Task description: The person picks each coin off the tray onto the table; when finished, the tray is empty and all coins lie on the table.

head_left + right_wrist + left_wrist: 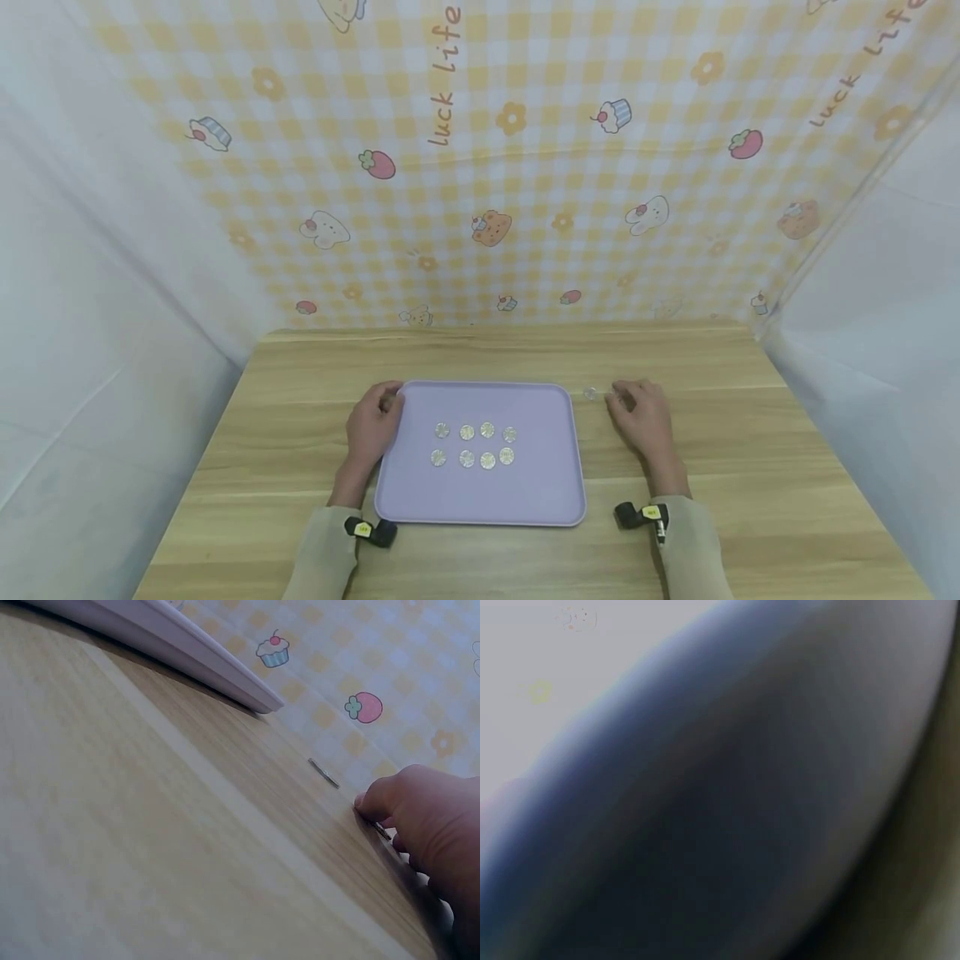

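A lilac tray (pixel 480 500) lies flat on the table, with two rows of several silvery coins (pixel 467 432) on it. My left hand (pixel 372 425) grips the tray's upper left edge, thumb at the rim. Right of the tray, my right hand (pixel 643 417) has its fingers bent down at the tabletop, pinching a coin (pixel 382 831) between thumb and fingertips. Another coin (pixel 590 392) lies on the wood between that hand and the tray; the right wrist view shows this coin (pixel 324 773) edge-on. The left wrist view is a dark blur.
The wooden table (pixel 750 467) extends around the tray on every side. Behind it hangs a yellow checked cloth (pixel 555 183) with printed cartoons. White sheets (pixel 105 333) hang at left and right. A small black camera (pixel 371 532) is strapped on each wrist.
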The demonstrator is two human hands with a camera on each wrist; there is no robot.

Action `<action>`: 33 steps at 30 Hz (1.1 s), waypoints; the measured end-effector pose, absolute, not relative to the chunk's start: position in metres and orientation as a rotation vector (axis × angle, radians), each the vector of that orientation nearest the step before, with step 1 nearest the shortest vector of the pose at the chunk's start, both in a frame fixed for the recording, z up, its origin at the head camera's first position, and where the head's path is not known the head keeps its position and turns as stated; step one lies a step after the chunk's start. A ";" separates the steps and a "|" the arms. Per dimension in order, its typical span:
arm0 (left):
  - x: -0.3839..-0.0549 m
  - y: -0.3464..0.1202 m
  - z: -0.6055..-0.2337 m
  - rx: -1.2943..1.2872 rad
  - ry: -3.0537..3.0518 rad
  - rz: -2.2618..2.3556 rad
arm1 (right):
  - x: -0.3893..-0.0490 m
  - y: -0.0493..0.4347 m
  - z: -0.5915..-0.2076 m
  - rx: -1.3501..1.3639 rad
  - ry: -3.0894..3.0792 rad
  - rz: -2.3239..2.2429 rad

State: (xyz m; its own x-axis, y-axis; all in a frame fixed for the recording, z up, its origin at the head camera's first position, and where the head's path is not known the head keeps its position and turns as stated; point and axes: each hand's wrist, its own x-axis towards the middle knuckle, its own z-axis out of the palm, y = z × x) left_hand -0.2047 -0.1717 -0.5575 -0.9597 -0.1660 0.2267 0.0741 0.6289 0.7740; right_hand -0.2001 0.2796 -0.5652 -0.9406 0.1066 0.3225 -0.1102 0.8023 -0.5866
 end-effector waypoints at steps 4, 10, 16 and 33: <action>-0.205 -0.172 -0.559 0.072 -2.573 -1.246 | -0.200 0.279 -0.564 -0.015 -2.667 0.895; -0.205 -0.172 -0.560 0.067 -2.570 -1.231 | -0.200 0.280 -0.564 -0.040 -2.659 0.969; -0.205 -0.172 -0.559 0.065 -2.566 -1.224 | -0.200 0.280 -0.565 -0.071 -2.623 1.040; -0.205 -0.173 -0.559 0.070 -2.566 -1.237 | -0.200 0.267 -0.561 -0.078 -2.363 1.205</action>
